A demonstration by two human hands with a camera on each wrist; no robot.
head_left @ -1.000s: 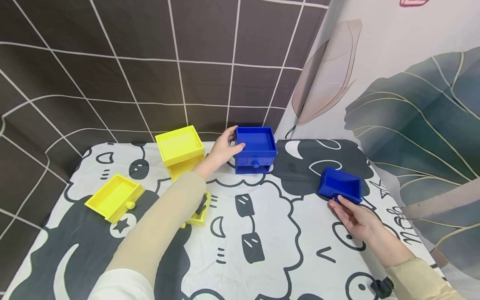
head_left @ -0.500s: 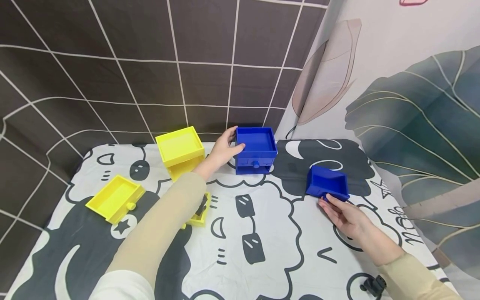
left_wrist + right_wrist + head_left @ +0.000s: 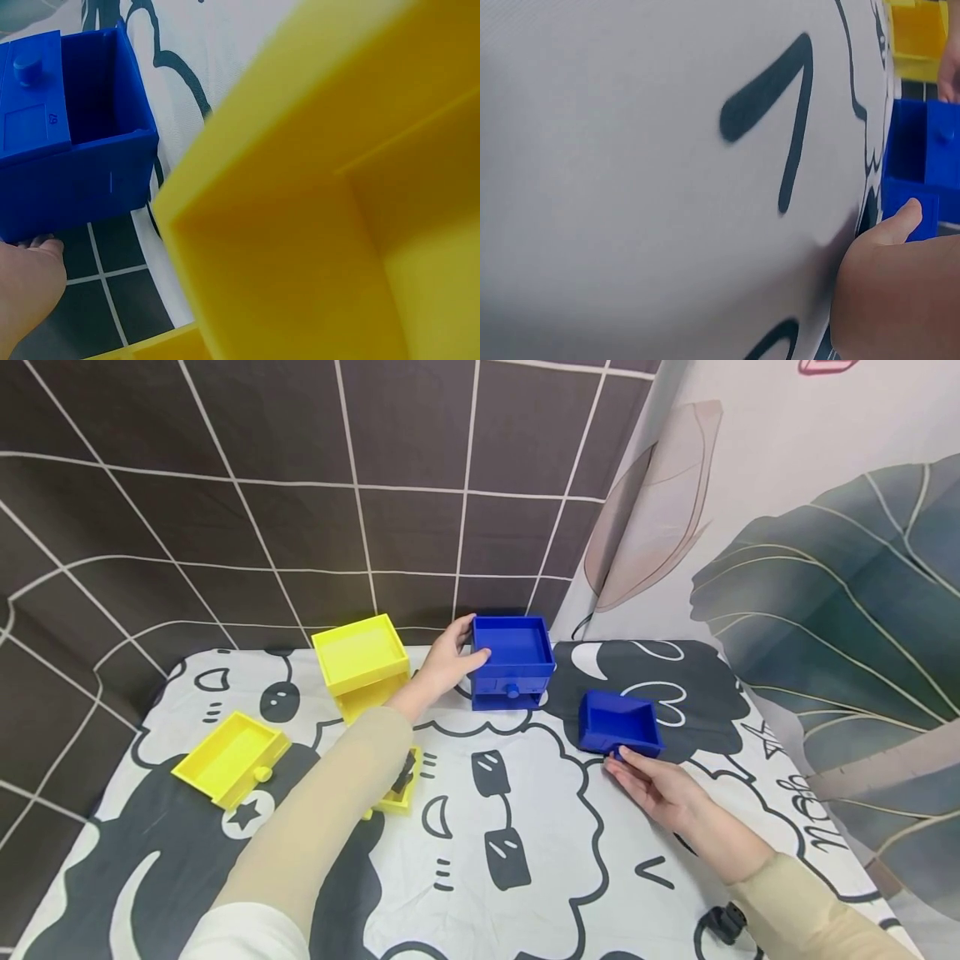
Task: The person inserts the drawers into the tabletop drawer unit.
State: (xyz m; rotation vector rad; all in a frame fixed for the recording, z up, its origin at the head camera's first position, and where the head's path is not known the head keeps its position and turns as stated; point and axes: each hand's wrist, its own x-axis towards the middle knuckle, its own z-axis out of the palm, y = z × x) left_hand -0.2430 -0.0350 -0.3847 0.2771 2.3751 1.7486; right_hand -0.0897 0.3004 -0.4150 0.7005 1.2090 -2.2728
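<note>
A small blue two-level drawer cabinet [image 3: 513, 681] stands near the back of the cloth. Its upper drawer, with a round knob, is in place, and the lower slot gapes in the left wrist view. My left hand [image 3: 447, 662] grips the cabinet's left side, thumb at the front top edge, fingers reaching behind. To the right, a loose blue drawer [image 3: 621, 724] faces up and looks bare inside. My right hand [image 3: 663, 789] pinches it at its front knob, between thumb and fingers.
Left of the blue cabinet stands a yellow cabinet [image 3: 362, 653] with an open front. One yellow drawer [image 3: 231, 757] lies at left; another yellow drawer [image 3: 395, 802] is partly hidden under my left forearm. A dark grid-patterned wall [image 3: 300, 527] rises behind.
My right hand has carried the blue drawer leftward, closer to the blue cabinet. The left hand has stayed on the cabinet, and the yellow pieces have not moved.
</note>
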